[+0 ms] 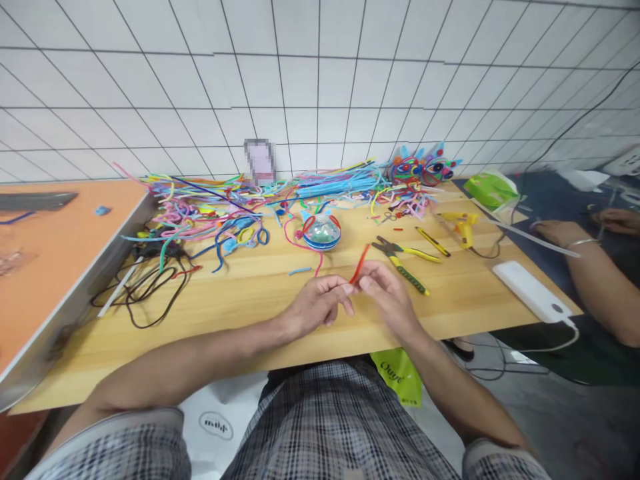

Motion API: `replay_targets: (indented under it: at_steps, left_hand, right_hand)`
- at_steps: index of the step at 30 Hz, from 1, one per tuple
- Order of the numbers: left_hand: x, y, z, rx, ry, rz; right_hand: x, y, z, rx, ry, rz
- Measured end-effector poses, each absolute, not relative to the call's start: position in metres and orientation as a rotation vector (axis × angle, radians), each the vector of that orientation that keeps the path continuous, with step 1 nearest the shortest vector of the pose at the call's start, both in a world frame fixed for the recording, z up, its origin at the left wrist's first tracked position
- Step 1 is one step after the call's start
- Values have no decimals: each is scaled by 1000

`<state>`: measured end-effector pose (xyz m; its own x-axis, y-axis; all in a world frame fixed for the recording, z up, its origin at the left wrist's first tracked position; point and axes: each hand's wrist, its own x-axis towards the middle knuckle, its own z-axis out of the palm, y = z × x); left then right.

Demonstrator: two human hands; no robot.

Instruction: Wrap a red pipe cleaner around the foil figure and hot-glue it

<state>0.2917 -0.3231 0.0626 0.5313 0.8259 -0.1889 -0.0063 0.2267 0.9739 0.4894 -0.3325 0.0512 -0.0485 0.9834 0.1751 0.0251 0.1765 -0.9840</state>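
Observation:
Over the front middle of the table, a short red pipe cleaner (pixel 359 265) points up from between my hands. My left hand (pixel 320 303) pinches its lower end between thumb and finger. From the other side, my right hand (pixel 387 293) curls its fingers closed against the same strip; its exact grip is partly hidden. Behind them stands a clear rounded container (pixel 322 233) with red loops, blue bands round its lower part and light blue tips on top. A short blue pipe cleaner piece (pixel 300 271) and a pink one (pixel 319 263) lie close by.
Yellow-handled pliers (pixel 407 277), a yellow cutter knife (pixel 433 241) and a yellow glue gun (pixel 464 230) lie right. A white power bank (pixel 533 291) sits at the right edge. Pipe cleaners (pixel 200 207) heap along the back; black cables (pixel 150 293) lie left. Another person's arm (pixel 595 273) is at right.

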Motion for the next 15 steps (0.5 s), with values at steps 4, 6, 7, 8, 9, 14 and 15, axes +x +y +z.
replay_targets:
  at_steps: [4,6,7,8,9,14,15]
  left_hand:
    - [314,-324,56,1087,812,718]
    - [321,-325,52,1019,799,717]
    - [325,-325,50,997,786,707]
    - [328,-325,47,980,770,696]
    - [331,-326,45,968,750,685]
    - [339,-325,37,1039,665,604]
    - [335,-324,38,1107,666,594]
  right_hand:
    - [491,-328,47,-1128,-1342,1106]
    - [496,-325,46,-1158,-1310,1094]
    - [498,-323,46,-1169,-1286,1097]
    - [501,-321,45,-1177,-1256,1103]
    - [503,-319,44,-1180,-1224,1113]
    - [516,-302,53,-1088,-1076,1177]
    - [520,-298,58,-1058,-1054,1183]
